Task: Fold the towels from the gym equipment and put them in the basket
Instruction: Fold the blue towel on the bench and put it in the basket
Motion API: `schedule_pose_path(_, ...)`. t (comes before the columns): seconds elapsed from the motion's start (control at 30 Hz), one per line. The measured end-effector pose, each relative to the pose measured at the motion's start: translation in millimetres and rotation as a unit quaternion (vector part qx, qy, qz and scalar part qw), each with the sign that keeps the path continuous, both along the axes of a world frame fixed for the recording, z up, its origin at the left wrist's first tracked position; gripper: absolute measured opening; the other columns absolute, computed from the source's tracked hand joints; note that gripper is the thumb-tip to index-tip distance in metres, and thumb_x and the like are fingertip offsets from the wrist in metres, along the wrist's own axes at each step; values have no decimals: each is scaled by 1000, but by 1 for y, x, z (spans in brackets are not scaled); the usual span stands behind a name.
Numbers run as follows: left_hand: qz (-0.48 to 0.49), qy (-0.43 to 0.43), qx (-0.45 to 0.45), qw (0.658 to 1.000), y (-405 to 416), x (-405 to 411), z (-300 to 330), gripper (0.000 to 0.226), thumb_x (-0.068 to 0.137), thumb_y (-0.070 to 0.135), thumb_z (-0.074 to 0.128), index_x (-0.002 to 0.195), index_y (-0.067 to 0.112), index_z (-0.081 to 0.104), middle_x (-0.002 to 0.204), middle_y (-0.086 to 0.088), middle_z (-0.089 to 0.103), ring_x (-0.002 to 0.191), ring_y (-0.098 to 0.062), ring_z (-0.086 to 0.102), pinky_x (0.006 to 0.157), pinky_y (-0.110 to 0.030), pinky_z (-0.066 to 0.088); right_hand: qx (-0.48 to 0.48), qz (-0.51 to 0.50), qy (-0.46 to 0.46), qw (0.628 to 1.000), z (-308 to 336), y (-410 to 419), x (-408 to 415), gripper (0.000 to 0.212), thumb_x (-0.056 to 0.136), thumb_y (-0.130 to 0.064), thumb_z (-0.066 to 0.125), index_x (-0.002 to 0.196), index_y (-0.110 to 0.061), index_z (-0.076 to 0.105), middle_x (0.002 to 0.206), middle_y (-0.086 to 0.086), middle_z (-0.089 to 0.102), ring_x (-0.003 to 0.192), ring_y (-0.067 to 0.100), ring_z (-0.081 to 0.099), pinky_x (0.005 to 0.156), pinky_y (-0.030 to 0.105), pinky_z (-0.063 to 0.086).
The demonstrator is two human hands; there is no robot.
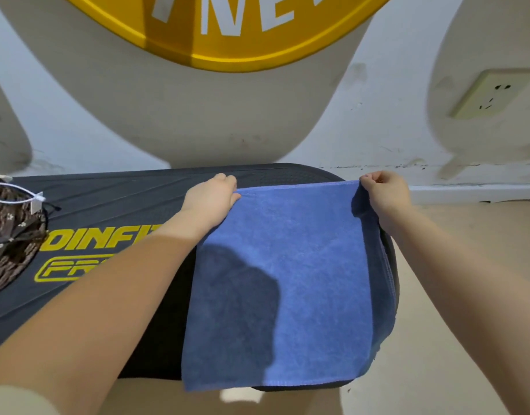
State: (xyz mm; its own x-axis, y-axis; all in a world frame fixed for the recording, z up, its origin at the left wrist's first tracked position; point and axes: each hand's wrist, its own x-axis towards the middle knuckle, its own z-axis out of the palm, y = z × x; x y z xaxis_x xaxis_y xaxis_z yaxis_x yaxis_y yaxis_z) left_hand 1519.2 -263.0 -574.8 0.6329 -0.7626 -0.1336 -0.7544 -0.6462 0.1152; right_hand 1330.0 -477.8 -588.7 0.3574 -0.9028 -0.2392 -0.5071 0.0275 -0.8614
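The blue towel (287,280) lies spread over the right end of a black gym platform (108,199), and its near edge hangs a little over the front of the platform. A second layer shows along the right edge, so the towel seems to be folded in half already. It looks soft and light, of fine short pile, and it will bend wherever it is not supported; it should not slip much on the ribbed black surface. Such cloth is best taken at the corners, because a hold in the middle would make it bunch.

Farther away, at the far edge, the left hand (211,194) pinches the far left corner with its fingers curled over the cloth. The right hand (383,193) pinches the far right corner and lifts it slightly, so that the cloth folds down under it.

At the left edge of the view a brown woven basket (6,244) with a flowered lining stands on the same platform, well apart from the towel. Behind all is a pale wall with a socket (491,94).
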Motion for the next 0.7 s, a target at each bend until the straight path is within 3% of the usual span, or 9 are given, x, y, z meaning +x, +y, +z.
schedule_pose_path(0.1,6,-3,3,1000,9,12,7,20,98,32,37,90,15,42,97,-7,57,83,-26,48,63,-33,34,-10,16,7,1000,-2,1,5,27,91,-14,51,65,-18,50,65,-4,50,62,11,44,57,25,37)
schedule_pose_path(0.23,-3,-22,63,998,16,29,9,20,96,33,43,100,15,50,103,-6,58,95,-26,53,65,-32,36,-50,61,82,993,-3,-2,11,13,92,-15,51,81,-11,57,76,4,55,76,18,48,69,28,38)
schedule_pose_path(0.4,64,-3,-59,996,23,26,-3,20,92,27,51,98,8,54,108,-11,54,99,-31,52,78,-37,39,-53,47,67,995,-6,-4,12,12,88,-13,55,77,-10,59,81,5,60,81,19,54,74,33,44)
schedule_pose_path(0.53,151,90,-138,975,25,25,-11,15,88,22,59,92,8,58,116,-13,47,104,-33,50,90,-42,43,-94,50,85,991,-5,-2,15,13,88,-13,55,76,-14,54,82,1,58,85,19,53,74,32,40)
schedule_pose_path(0.63,195,153,-141,958,27,33,-8,19,84,24,61,70,17,51,89,-3,56,100,-29,53,83,-37,44,-134,67,108,983,-1,1,16,6,91,-12,51,85,-11,51,83,1,55,86,19,48,74,28,34)
schedule_pose_path(0.7,206,192,-148,948,29,34,-4,25,85,23,61,65,18,47,74,4,52,92,-25,51,73,-31,40,-150,86,123,977,5,2,16,5,91,-11,49,86,-11,51,88,4,55,87,21,48,74,28,34)
